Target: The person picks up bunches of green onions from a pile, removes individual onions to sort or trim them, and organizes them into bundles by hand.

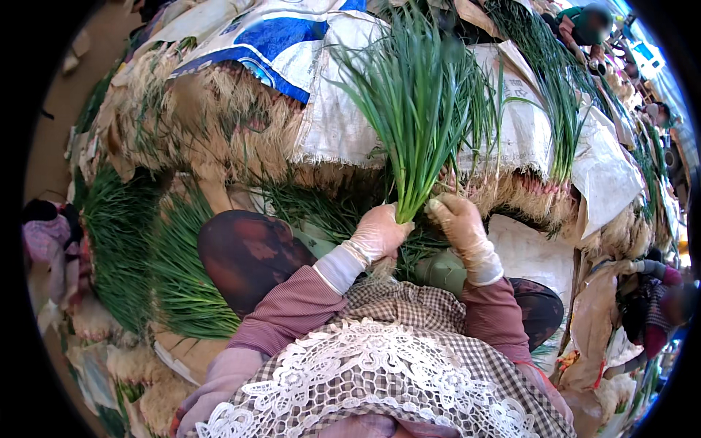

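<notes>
An upright bunch of chives [420, 109] stands in front of me, its long green leaves fanning away toward the far pile. My left hand [381, 232], in a pale thin glove, is closed round the lower end of the bunch. Pale roots hang just below that fist. My right hand [458, 223], gloved alike, is close by on the right, its fingers curled in and thumb toward the stalks. Whatever its fingertips pinch, if anything, is too small to make out. Loose green leaves lie beneath both hands, between my knees.
Heaped chives with shaggy pale roots [226, 120] rise ahead, partly covered by white woven sacks [343, 109]. More green bundles [186, 270] lie at my left. A white sheet [537, 252] is by my right knee. Other people [653, 306] sit at the right and left edges.
</notes>
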